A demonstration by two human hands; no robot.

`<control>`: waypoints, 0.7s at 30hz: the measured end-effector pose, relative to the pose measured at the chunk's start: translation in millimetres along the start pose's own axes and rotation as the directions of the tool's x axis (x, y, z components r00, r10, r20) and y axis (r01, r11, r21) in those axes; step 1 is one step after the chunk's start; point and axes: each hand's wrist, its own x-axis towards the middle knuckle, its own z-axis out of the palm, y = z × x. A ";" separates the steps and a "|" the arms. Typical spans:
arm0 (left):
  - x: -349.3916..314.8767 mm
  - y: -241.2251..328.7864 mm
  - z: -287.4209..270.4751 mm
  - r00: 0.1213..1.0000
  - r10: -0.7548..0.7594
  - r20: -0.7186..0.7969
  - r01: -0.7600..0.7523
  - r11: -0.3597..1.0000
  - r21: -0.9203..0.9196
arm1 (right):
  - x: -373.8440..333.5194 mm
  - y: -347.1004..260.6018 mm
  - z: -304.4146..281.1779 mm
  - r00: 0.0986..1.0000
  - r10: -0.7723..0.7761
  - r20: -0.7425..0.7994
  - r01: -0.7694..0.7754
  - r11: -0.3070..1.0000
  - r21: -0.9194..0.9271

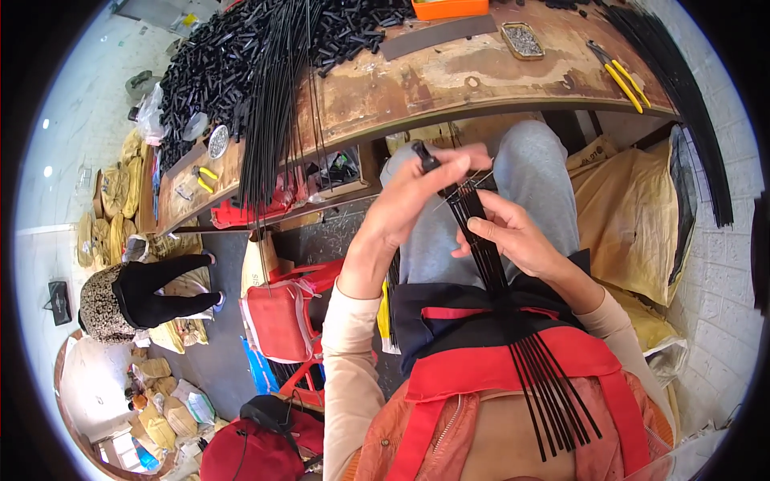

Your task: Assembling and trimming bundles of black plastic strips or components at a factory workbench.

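Across my lap lies what looks like an umbrella frame (484,260), a bundle of thin black ribs whose loose ends fan out over my red and black apron (481,369). My left hand (417,192) is closed round its far end, where a black knob (423,154) sticks up past the fingers. Fine wire-like pieces cross the bundle just below that hand. Nearer to me, my right hand (517,238) pinches the ribs from the right side. The exact grip of the left fingertips is partly hidden.
On the wooden bench (433,88) ahead lie a heap of short black tubes (216,72), long black rods (277,104), yellow-handled pliers (622,80) and a tray of small metal bits (522,40). A red chair (281,321) stands left; another person (128,297) bends over beyond.
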 end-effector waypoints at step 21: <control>-16.0 -34.9 4.2 0.851 0.132 -0.508 -0.240 0.959 -0.153 | 1.9 -2.2 5.4 0.997 0.039 -0.062 -0.036 0.998 0.042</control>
